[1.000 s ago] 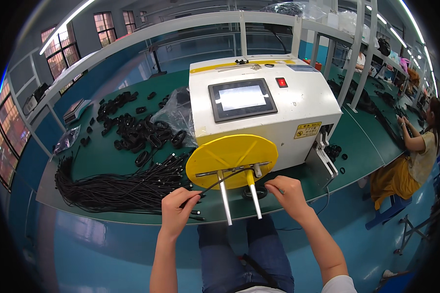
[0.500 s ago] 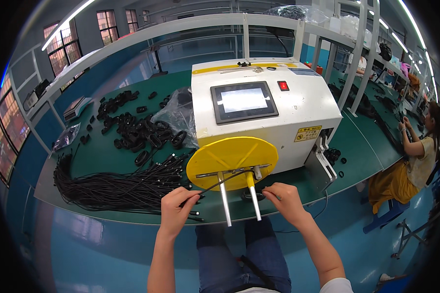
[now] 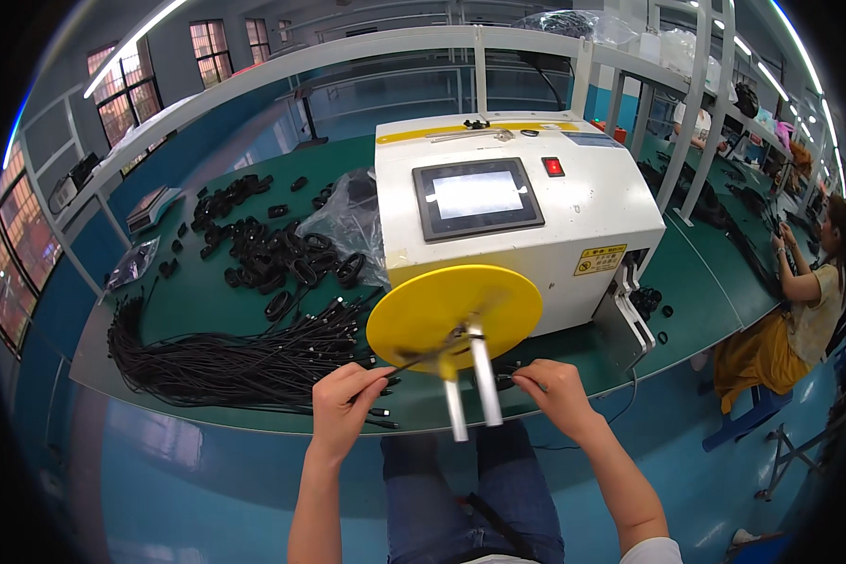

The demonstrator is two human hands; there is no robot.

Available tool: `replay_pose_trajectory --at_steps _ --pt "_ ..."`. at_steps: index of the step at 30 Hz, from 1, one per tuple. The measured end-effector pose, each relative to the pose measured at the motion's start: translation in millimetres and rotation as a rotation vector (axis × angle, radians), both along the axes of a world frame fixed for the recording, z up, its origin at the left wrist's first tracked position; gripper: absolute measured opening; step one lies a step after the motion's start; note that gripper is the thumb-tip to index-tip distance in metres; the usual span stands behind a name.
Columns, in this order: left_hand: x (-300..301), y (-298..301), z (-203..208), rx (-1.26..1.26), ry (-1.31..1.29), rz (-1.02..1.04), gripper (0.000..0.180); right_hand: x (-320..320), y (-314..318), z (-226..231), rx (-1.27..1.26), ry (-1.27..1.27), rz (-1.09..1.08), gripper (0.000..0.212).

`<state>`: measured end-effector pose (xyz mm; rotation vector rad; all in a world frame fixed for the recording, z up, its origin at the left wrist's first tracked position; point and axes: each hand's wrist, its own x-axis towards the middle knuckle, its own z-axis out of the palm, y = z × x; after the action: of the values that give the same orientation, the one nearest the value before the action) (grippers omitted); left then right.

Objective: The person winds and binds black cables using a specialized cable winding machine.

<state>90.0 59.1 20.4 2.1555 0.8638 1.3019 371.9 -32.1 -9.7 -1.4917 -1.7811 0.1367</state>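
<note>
My left hand pinches a black cable, which stretches right to the yellow disc on the front of a white winding machine. Two metal posts stick out from the disc toward me; they are smeared by motion, and the cable meets them near the disc's middle. On the far side of the posts, my right hand is closed in a pinch. Something small and dark shows at its fingertips, too small to name. A long bundle of black cables lies left of my left hand.
Several black coiled cables lie heaped behind the bundle, beside a clear plastic bag. The machine bears a screen and a red switch. A metal bracket juts from its right side. Farther right sits another person.
The disc's posts have turned and are now blurred, carrying the cable with them. The view has shifted slightly. Both hands keep nearly the same places and stay closed.
</note>
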Motion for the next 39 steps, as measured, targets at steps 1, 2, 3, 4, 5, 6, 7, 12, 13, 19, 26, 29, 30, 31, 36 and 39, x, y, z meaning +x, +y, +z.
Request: replay_pose_trajectory --at_steps 1,2,3,4,5,6,7,12,13,19,26,29,30,31,36,39 --pt "1 -1 1 -0.001 0.001 0.0 0.015 0 0 0 -0.001 0.001 0.0 0.008" --pt "2 -1 2 0.023 0.025 -0.005 0.015 0 -1 -1 -0.002 -0.001 0.0 0.008" --pt "4 -3 3 0.047 0.049 -0.011 0.015 0 -1 -1 -0.002 -0.003 0.001 0.008" --pt "5 -4 4 0.07 0.074 -0.016 0.015 0 -2 -1 -0.003 -0.005 0.001 0.007" --pt "5 -6 5 0.069 0.074 -0.017 0.015 0 -2 -2 -0.004 -0.004 0.0 0.007" --pt "5 -9 6 0.094 0.077 -0.019 0.016 1 -3 -3 -0.007 -0.004 -0.003 0.007" --pt "5 -12 8 0.12 0.081 -0.019 0.018 2 -3 -4 -0.011 -0.004 -0.006 0.007" --pt "7 -23 16 0.162 0.121 -0.029 0.019 4 -7 -7 -0.019 -0.002 -0.023 0.007" --pt "6 -25 18 0.161 0.122 -0.028 0.019 4 -7 -8 -0.02 0.0 -0.023 0.007" --pt "3 -34 20 0.206 0.185 -0.014 0.018 7 -8 -13 -0.013 -0.005 -0.025 0.007" --pt "12 -48 26 0.234 0.159 0.001 0.022 6 -9 -17 -0.017 -0.003 -0.022 0.008" --pt "24 -51 33 0.308 0.211 0.005 0.024 4 -10 -18 -0.015 0.001 -0.02 0.008" --pt "29 -50 37 0.333 0.224 -0.004 0.026 4 -10 -19 -0.021 -0.002 -0.02 0.008" --pt "34 -50 39 0.358 0.237 -0.013 0.028 4 -11 -20 -0.027 -0.006 -0.019 0.008" --pt "42 -54 42 0.342 0.26 -0.014 0.032 5 -13 -21 -0.009 0.011 -0.008 0.007" --pt "38 -59 32 0.238 0.126 -0.004 0.028 4 -13 -21 -0.02 0.016 -0.008 0.008"
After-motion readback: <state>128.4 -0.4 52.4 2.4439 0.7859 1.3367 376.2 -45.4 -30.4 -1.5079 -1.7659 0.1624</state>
